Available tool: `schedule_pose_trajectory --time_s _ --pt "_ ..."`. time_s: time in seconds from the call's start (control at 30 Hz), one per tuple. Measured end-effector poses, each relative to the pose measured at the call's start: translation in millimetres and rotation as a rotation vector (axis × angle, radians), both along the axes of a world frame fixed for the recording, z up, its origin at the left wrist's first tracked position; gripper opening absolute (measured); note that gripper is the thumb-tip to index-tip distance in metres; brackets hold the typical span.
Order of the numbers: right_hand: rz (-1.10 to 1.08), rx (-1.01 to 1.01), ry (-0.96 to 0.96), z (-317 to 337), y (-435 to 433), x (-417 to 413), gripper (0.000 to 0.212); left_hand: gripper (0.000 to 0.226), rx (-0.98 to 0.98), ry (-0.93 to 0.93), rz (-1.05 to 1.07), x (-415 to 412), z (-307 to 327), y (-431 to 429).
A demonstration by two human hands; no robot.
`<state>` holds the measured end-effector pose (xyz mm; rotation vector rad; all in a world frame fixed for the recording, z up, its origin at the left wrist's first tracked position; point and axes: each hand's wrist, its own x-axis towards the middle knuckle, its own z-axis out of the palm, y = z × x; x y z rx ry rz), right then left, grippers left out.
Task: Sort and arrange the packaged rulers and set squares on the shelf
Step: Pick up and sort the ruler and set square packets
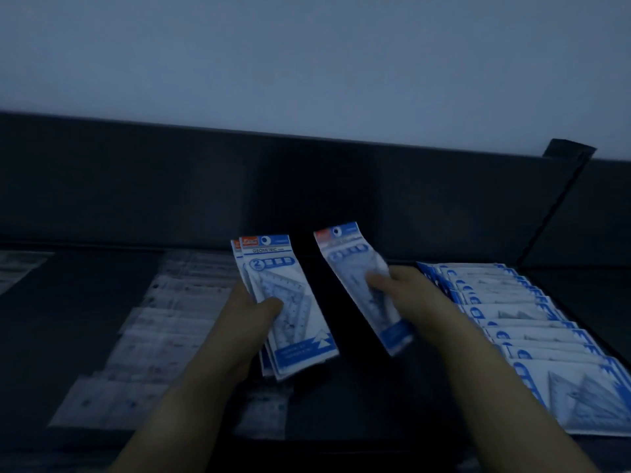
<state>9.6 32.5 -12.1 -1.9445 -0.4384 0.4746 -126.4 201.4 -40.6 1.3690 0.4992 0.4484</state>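
My left hand (pixel 246 319) grips a small stack of blue-and-white set square packs (pixel 290 315), thumb across the front one, which reads "GEOMETRIC". A single matching pack (pixel 358 285) is in my right hand (pixel 406 291), tilted with its header pointing up and left, held above the dark shelf (pixel 358 397). On the shelf to the right lies an overlapping row of the same packs (pixel 532 336), turned sideways and running from the back toward me. To the left, a row of clear ruler packs (pixel 164 322) lies overlapped on the shelf.
A dark back panel (pixel 239 186) rises behind the shelf, with a pale wall above. A slanted dark divider (pixel 560 199) closes the right end. More clear packs (pixel 17 268) lie at the far left. A clear pack (pixel 266 411) lies under my left forearm.
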Motion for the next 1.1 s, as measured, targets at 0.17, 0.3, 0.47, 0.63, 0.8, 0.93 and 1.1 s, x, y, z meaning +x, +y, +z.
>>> schedule_pose_trajectory --time_s 0.17,0.3,0.47,0.63,0.8,0.93,1.1 --pt "0.06 0.136 0.142 -13 9 -31 0.017 0.032 0.027 -0.098 -0.093 13 3 -41" --pt "0.083 0.155 0.092 -13 -16 -41 0.028 0.037 -0.046 -0.106 -0.034 21 -1 -60" --pt "0.107 0.231 0.027 -8 -56 -50 0.025 0.023 -0.224 -0.147 -0.132 23 -4 -98" --pt "0.238 -0.015 -0.151 23 -134 -33 0.027 0.049 -0.268 -0.26 -0.099 32 3 -115" --pt "0.26 -0.385 -0.257 38 -210 3 0.012 0.036 -0.019 -0.088 -0.251 47 6 -150" --pt "0.238 -0.598 -0.276 30 -249 31 0.011 0.036 0.171 0.042 -0.437 57 -5 -199" --pt "0.27 -0.686 -0.238 18 -273 51 0.034 0.02 0.477 0.139 -0.438 68 -10 -241"
